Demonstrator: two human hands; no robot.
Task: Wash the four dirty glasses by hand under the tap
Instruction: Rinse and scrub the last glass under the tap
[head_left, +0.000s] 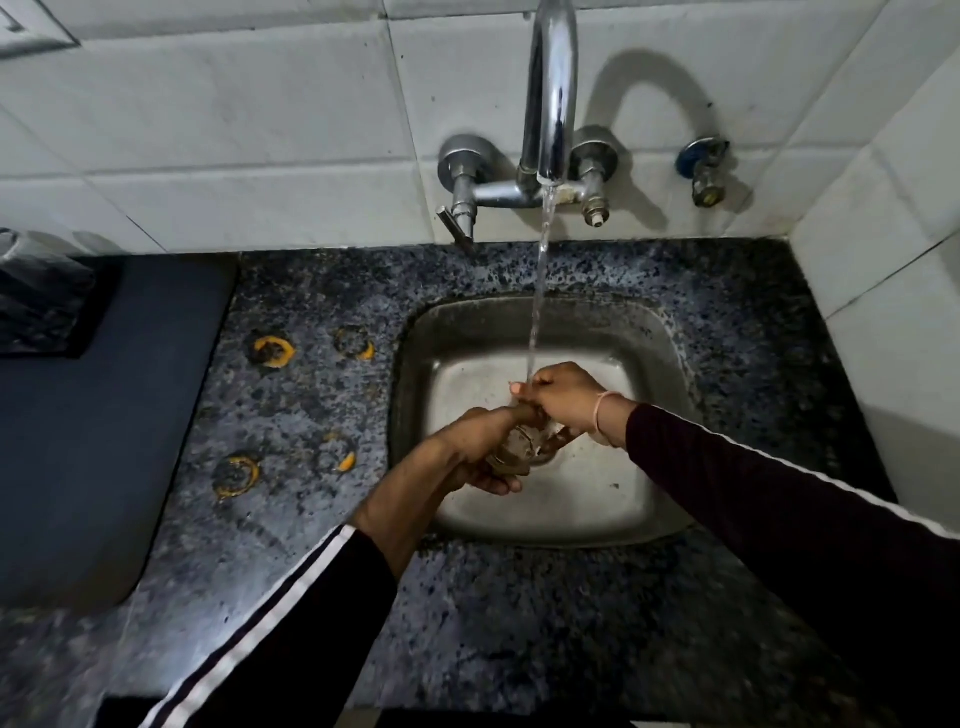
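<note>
A clear glass (519, 446) lies tilted over the steel sink (597, 499), its base towards me. My left hand (480, 449) grips it round the body. My right hand (563, 397) is curled at the glass's far end, fingers at or in the mouth; how far they reach inside is hidden. Water runs from the chrome tap (550, 104) in a thin stream (537, 301) onto my right hand. On the counter to the left, several clear glasses, one (270, 351) with an orange ring, another (236, 474) closer to me.
The speckled dark granite counter (493, 623) surrounds the sink. A dark blue mat (104, 415) lies at the left with a dark bag (41, 296) on its far corner. White tiled walls stand behind and at the right, with a small blue valve (701, 166).
</note>
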